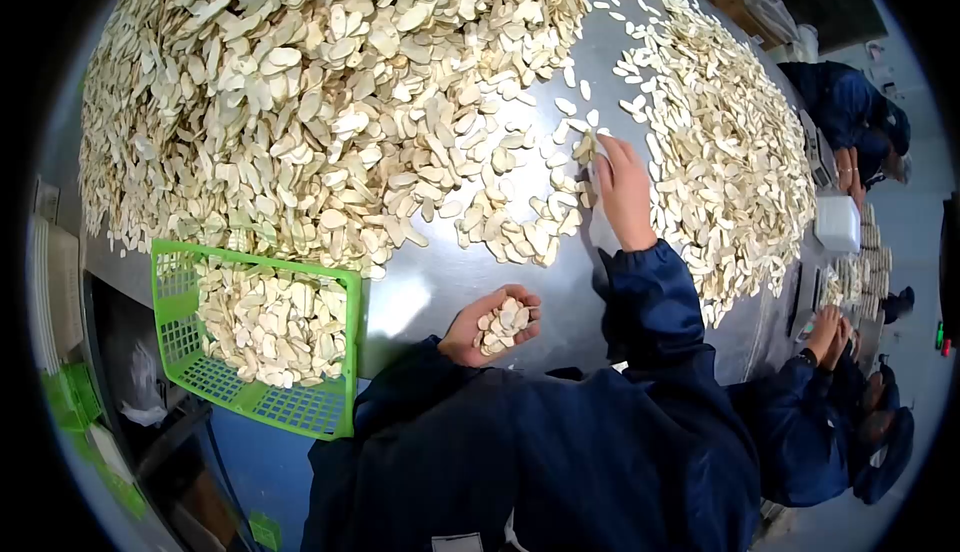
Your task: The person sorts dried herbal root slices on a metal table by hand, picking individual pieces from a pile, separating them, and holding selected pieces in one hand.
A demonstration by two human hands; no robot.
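Observation:
My left hand [463, 338] is cupped, palm up, around a small handful of pale dried slices [503, 324], low over the near edge of the metal table. Farther right, my right hand [628, 195] rests on its side at the table, its fingers stretched out beside a few loose slices [583, 147]. A pale strip shows along its palm, and I cannot make out what it is. Between my hands and the big heap of slices [300, 102] lies a thin scatter of slices [525, 217].
A green plastic basket [355, 352], partly filled with slices, sits tilted at the table's left edge. A second long pile of slices [735, 152] covers the right side. Co-workers in dark blue work there, near a white container [837, 223] and a co-worker's hands [828, 337].

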